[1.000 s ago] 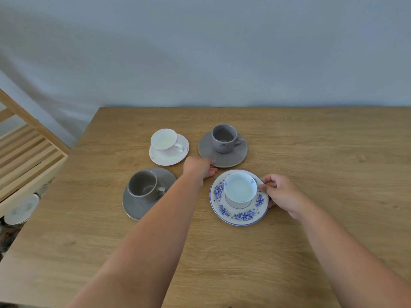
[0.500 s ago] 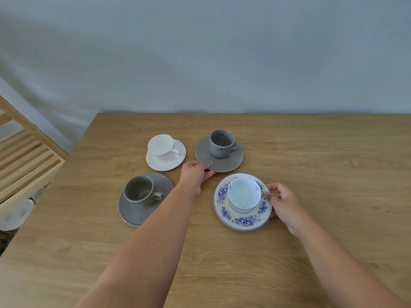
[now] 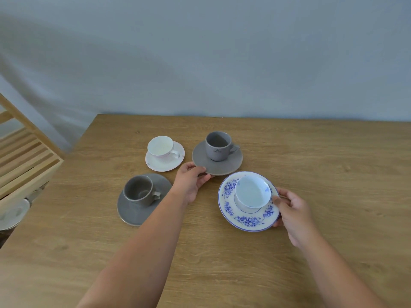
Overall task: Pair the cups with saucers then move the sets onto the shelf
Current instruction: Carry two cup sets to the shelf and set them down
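Four cup-and-saucer sets sit on the light wooden table (image 3: pixel 311 174). The left hand (image 3: pixel 191 181) pinches the near rim of the far grey round saucer (image 3: pixel 231 165) bearing a grey handled cup (image 3: pixel 218 145). The right hand (image 3: pixel 291 210) grips the right edge of the blue-flowered white saucer (image 3: pixel 229 210) holding a white cup (image 3: pixel 252 194). A slatted wooden shelf (image 3: pixel 24 156) stands far left.

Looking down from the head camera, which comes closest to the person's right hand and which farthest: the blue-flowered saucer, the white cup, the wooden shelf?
From the right hand:
1. Blue-flowered white saucer, held at its right rim.
2. Small white cup, far left across the table.
3. Slatted wooden shelf, past the table's left edge.
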Tool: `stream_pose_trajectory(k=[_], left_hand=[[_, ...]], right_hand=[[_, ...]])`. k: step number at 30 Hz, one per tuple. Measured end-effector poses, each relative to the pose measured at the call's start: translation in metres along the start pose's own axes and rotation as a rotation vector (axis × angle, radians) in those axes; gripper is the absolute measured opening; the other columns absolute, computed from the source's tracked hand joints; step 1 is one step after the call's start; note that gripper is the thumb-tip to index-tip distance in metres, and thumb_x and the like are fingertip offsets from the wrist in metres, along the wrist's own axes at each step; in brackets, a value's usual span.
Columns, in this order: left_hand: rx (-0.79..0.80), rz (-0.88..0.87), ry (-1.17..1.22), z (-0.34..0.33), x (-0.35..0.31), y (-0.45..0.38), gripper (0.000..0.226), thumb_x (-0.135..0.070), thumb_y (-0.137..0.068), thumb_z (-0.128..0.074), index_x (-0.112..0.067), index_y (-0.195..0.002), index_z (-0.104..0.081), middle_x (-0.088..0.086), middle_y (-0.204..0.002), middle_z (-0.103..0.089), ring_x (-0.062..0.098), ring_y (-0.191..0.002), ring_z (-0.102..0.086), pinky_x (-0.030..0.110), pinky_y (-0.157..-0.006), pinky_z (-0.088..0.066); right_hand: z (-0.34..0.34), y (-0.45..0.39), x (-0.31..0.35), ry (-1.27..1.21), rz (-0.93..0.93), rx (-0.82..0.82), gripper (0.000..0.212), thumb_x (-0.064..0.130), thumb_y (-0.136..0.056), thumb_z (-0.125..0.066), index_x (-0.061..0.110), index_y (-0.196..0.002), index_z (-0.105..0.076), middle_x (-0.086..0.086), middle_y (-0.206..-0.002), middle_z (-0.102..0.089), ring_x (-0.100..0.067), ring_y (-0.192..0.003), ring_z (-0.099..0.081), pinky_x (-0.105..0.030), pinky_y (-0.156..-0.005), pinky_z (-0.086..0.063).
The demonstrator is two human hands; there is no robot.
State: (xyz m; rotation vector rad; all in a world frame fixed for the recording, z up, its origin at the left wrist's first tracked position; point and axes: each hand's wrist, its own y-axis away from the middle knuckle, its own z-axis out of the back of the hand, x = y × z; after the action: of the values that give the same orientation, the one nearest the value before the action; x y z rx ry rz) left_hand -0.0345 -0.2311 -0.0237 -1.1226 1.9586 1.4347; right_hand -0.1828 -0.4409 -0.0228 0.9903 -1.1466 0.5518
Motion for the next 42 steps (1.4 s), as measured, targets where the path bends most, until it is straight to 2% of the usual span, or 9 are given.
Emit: stream_pose_trajectory(k=[2,5,12,18,27,34,36,39,42], left_hand=[[0.031,-0.040,0.012,-0.002,-0.006,0.006,0.033,0.005,-0.093,-0.059,-0.002,-0.125,-0.052,0.021,-0.113,-0.067,0.022,-0.068,-0.076,0.019,-0.053,-0.059],[0.043,-0.107,0.055,-0.006,-0.020,0.019,0.036,0.007,-0.093,-0.057,-0.001,-0.128,-0.055,0.013,-0.102,-0.068,0.013,-0.059,-0.071,0.018,-0.053,-0.058],[0.017,-0.254,0.143,-0.001,-0.061,0.061,0.021,0.009,-0.092,-0.052,-0.009,-0.094,-0.065,0.008,-0.087,-0.069,0.016,-0.054,-0.073,0.018,-0.055,-0.057],[-0.066,-0.326,0.222,0.043,-0.093,0.097,0.021,0.010,-0.090,-0.054,-0.006,-0.097,-0.068,0.013,-0.091,-0.070,0.025,-0.073,-0.071,0.021,-0.057,-0.061],[-0.261,-0.411,0.352,0.175,-0.123,0.153,0.029,0.003,-0.093,-0.058,-0.007,-0.120,-0.065,0.015,-0.098,-0.073,0.023,-0.066,-0.077,0.015,-0.048,-0.056],[-0.397,-0.482,0.370,0.310,-0.147,0.200,0.034,0.005,-0.093,-0.054,-0.006,-0.124,-0.063,0.012,-0.093,-0.071,0.023,-0.065,-0.075,0.015,-0.047,-0.055],[-0.433,-0.487,0.378,0.347,-0.152,0.215,0.032,0.004,-0.094,-0.055,-0.006,-0.123,-0.064,0.012,-0.092,-0.071,0.025,-0.072,-0.073,0.017,-0.053,-0.058],[-0.484,-0.492,0.390,0.398,-0.156,0.233,0.026,0.001,-0.095,-0.057,-0.015,-0.113,-0.066,0.013,-0.107,-0.072,0.027,-0.085,-0.076,0.030,-0.077,-0.061],[-0.520,-0.473,0.420,0.443,-0.161,0.247,0.030,0.001,-0.095,-0.057,-0.015,-0.119,-0.064,0.016,-0.119,-0.069,0.031,-0.100,-0.074,0.030,-0.076,-0.063]], right_hand=[[0.001,0.006,0.008,-0.026,0.031,-0.028,0.017,0.007,-0.095,-0.054,0.019,-0.102,-0.064,0.003,-0.061,-0.067,-0.011,-0.048,-0.058,-0.025,-0.036,-0.044],[0.002,0.014,0.022,-0.067,0.077,-0.077,0.018,0.005,-0.093,-0.055,0.018,-0.099,-0.066,0.008,-0.057,-0.066,-0.007,-0.046,-0.058,-0.024,-0.036,-0.043],[-0.007,0.029,0.053,-0.115,0.161,-0.099,0.019,0.005,-0.088,-0.057,0.019,-0.092,-0.070,0.002,-0.065,-0.067,-0.009,-0.047,-0.057,-0.023,-0.036,-0.041],[-0.042,0.039,0.077,-0.110,0.222,-0.020,0.018,0.006,-0.088,-0.057,0.019,-0.092,-0.070,-0.004,-0.073,-0.067,-0.019,-0.055,-0.058,-0.027,-0.041,-0.044],[-0.153,0.075,0.100,-0.115,0.271,0.141,0.017,0.008,-0.087,-0.058,0.019,-0.092,-0.070,-0.006,-0.073,-0.068,-0.024,-0.058,-0.058,-0.032,-0.052,-0.047],[-0.279,0.124,0.100,-0.147,0.222,0.256,0.016,0.008,-0.089,-0.057,0.013,-0.100,-0.067,-0.004,-0.078,-0.065,-0.018,-0.062,-0.059,-0.023,-0.041,-0.045],[-0.317,0.141,0.099,-0.159,0.215,0.283,0.016,0.007,-0.089,-0.056,0.012,-0.100,-0.066,-0.003,-0.077,-0.065,-0.017,-0.063,-0.060,-0.022,-0.039,-0.045],[-0.370,0.162,0.095,-0.135,0.221,0.311,0.017,0.006,-0.090,-0.054,0.012,-0.100,-0.066,-0.002,-0.078,-0.065,-0.017,-0.063,-0.060,-0.021,-0.039,-0.046],[-0.424,0.175,0.089,-0.111,0.180,0.351,0.021,0.006,-0.090,-0.053,0.011,-0.106,-0.066,-0.003,-0.079,-0.066,-0.018,-0.061,-0.060,-0.027,-0.046,-0.048]])
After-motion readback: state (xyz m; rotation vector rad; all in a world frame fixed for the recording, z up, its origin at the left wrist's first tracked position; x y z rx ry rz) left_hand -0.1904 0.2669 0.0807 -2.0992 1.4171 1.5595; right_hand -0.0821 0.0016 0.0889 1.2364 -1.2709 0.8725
